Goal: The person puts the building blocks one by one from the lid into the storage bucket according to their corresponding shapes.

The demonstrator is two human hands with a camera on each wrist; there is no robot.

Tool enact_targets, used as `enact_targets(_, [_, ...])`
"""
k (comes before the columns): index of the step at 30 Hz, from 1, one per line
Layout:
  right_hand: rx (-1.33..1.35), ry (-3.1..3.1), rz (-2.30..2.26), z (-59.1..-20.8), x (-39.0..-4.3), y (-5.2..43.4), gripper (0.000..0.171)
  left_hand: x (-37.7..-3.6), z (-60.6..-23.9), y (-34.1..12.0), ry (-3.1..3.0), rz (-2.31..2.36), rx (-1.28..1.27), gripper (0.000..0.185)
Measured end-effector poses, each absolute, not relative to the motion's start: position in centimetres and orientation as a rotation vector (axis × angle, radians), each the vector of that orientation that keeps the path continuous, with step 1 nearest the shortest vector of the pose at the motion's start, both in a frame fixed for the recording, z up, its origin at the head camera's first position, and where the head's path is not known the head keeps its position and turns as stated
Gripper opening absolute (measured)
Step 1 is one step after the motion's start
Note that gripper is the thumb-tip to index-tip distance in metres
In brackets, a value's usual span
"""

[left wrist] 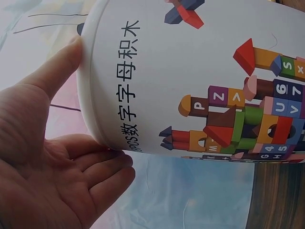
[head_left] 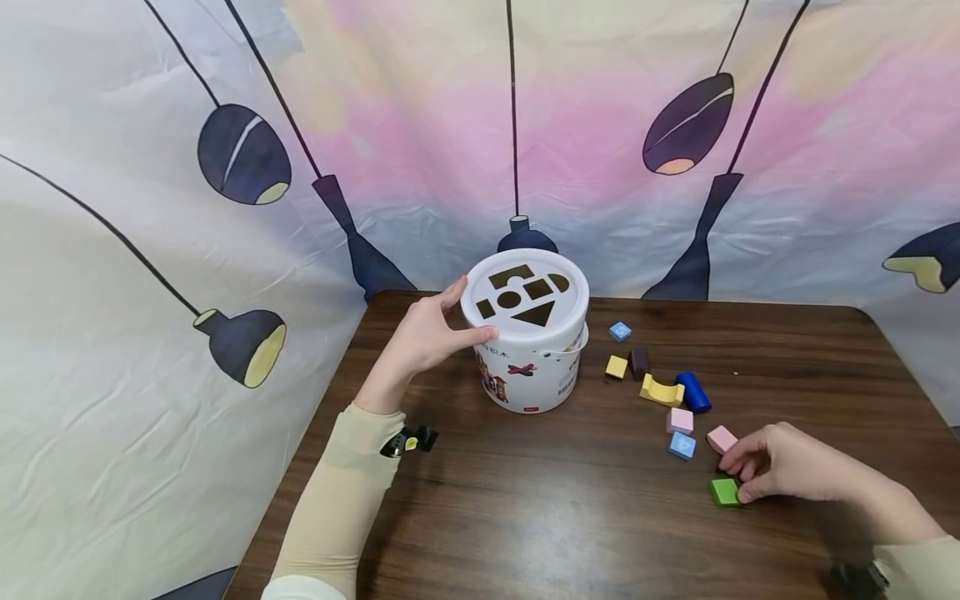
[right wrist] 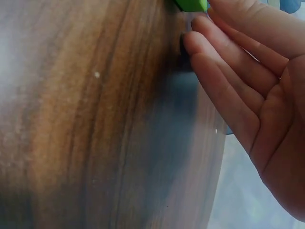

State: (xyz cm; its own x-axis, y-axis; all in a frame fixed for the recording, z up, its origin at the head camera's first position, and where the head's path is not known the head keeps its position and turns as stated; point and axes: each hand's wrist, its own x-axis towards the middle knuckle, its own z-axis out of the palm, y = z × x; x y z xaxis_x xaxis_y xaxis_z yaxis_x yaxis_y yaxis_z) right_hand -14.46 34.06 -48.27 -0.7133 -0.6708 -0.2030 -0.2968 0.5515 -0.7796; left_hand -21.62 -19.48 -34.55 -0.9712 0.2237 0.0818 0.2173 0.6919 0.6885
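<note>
My left hand (head_left: 431,333) rests against the rim of a white lidded bucket (head_left: 528,375), thumb and fingers spread fairly straight along its left side. The lid (head_left: 487,283) has several shaped holes cut in it. At the lower right my right hand (head_left: 787,467) pinches a green block (head_left: 724,492) low over the table, thumb at its right edge. In the right wrist view only a corner of the green block (right wrist: 192,5) shows by the thumb. A pink block (head_left: 722,439) lies right by its fingertips.
Right of the bucket lie a light blue block (head_left: 620,331), a yellow square (head_left: 617,367), a dark brown block (head_left: 639,363), a yellow arch (head_left: 662,391), a blue cylinder (head_left: 693,392), a second pink block (head_left: 679,420) and another light blue block (head_left: 682,445). A printed curtain (head_left: 600,192) hangs behind the brown table (head_left: 525,517).
</note>
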Motion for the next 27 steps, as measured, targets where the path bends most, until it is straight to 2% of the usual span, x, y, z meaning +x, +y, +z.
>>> enact_targets(16, [-0.764, 2.325, -0.977, -48.36, -14.03, 33.62, 0.036, -21.44, -34.39, -19.58, 2.875, 1.175, 0.383, 0.109])
enact_targets(27, [-0.819, 2.351, -0.959, -48.59, -13.82, 33.46, 0.028, -21.66, -34.51, -19.56, 2.886, 1.168, 0.383, 0.107])
